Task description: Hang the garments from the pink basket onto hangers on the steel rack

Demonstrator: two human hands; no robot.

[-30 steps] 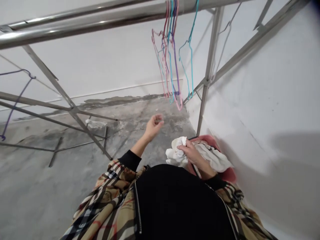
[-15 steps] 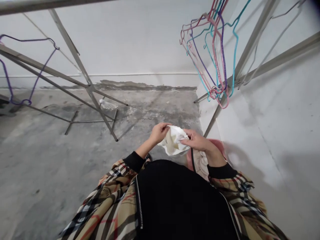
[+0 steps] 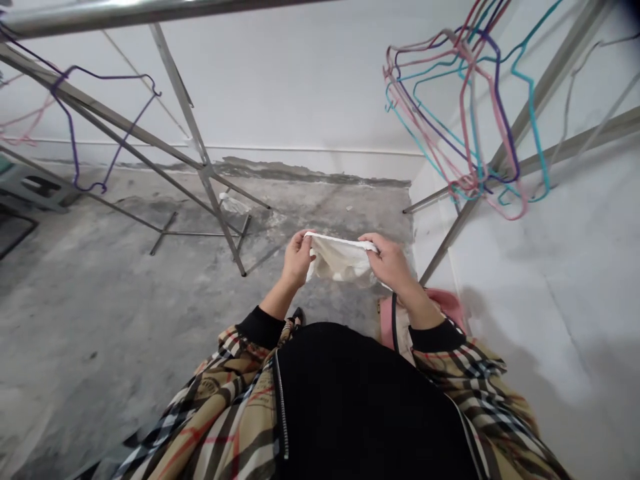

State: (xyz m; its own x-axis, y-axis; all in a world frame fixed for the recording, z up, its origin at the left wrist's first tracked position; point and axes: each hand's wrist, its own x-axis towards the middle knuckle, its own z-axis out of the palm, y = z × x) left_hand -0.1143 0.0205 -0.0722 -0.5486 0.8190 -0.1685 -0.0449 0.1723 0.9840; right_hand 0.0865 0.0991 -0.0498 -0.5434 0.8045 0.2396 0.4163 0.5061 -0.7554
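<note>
Moving apart, the left hand (image 3: 297,259) and right hand (image 3: 393,262) are gripping a white cloth (image 3: 340,260), stretching it sideways between them.

I'm looking at a bare utility space set up for drying laundry, not a finished room. The floor is rough, blotchy concrete (image 3: 100,313), and a dark, worn strip runs along the foot of the white painted wall (image 3: 280,80). A steel drying rack (image 3: 220,213) stands there, with colored wire hangers (image 3: 533,113) dangling from it.
</note>
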